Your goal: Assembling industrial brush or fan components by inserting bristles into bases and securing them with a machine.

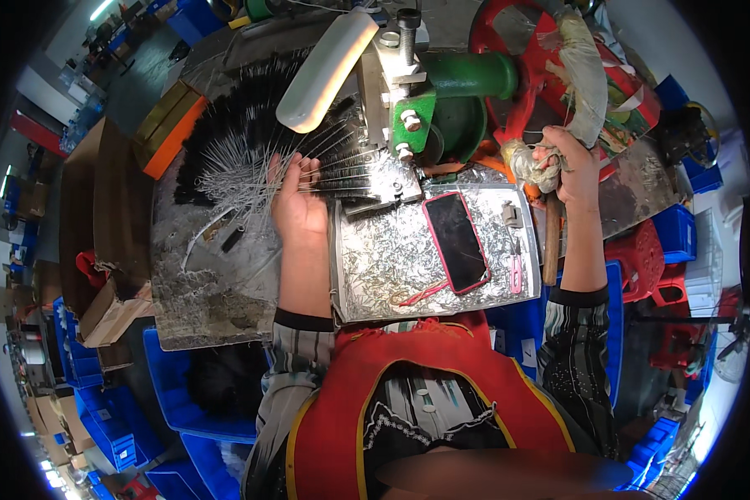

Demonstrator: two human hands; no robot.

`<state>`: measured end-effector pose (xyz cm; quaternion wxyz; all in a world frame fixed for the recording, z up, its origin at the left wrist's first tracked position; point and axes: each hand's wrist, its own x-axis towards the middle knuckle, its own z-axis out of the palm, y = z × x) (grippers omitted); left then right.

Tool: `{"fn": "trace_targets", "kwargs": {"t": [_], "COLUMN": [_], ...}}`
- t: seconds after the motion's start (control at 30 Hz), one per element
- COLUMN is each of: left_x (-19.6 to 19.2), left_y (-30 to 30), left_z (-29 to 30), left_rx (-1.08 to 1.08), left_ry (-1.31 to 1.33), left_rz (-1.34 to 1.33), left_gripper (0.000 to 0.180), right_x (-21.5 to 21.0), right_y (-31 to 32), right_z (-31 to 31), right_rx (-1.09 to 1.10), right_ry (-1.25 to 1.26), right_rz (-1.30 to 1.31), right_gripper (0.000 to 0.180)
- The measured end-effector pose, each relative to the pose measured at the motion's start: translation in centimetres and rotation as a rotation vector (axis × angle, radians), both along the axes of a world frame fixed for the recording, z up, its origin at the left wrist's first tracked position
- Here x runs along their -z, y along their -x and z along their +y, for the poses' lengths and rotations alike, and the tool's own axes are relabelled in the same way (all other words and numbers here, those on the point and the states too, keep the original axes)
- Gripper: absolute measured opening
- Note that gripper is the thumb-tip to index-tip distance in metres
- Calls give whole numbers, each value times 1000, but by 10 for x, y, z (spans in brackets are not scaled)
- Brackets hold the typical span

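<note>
My left hand (300,207) is palm up at the bench, its fingers curled against the thin wire stems of several black-bristled twisted-wire brushes (342,182). Those brushes reach right to a metal block (396,185) under the machine. Beyond and left of this hand lies a big heap of similar brushes (233,167), with bare wire ends toward me. On the right, my right hand (573,167) is closed round a cloth-wrapped handle (535,167) beside the machine's red wheel (496,67). Its exact grip is partly hidden by the fingers.
A green machine (471,75) stands ahead, with a lit white lamp (327,71) over the brushes. Nearer me, a metal tray (375,275) carries a pink-edged phone (457,242) and small pink-handled snips (516,271). Cardboard (117,217) and blue bins (204,392) flank the bench.
</note>
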<state>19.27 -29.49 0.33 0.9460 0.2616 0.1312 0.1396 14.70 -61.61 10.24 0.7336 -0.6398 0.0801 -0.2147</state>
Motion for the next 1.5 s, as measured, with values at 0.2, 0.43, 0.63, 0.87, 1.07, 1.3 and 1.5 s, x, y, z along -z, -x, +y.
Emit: {"fn": "trace_targets", "kwargs": {"t": [0.2,0.43,0.63,0.87,1.07,1.3,1.5], "left_x": [4,7,13,6,3,4,5], "left_y": [-3,-5,-9,-8,2,0,-2], "left_z": [-31,-35,-31,-37,-30,-37,-36], "left_rx": [-163,-189,-211,-168,-170,-172,-193], "left_ry": [-200,-332,-318,-286,-221,-186,-176], "left_rz": [-102,-104,-134,-156,-118,-119,-126], "left_gripper": [39,40,39,43,43,40,39], "right_x": [1,2,-17,60,28,8,-9], "right_y": [-1,1,-1,-14,-2,2,0], "right_z": [0,-1,-3,-3,4,-4,-7], "right_rx": [-2,-1,-78,44,42,-6,-35], "right_ry": [10,9,44,154,3,19,49], "right_rz": [1,-6,89,-297,-83,-29,60], "right_gripper": [14,14,11,12,10,14,16]}}
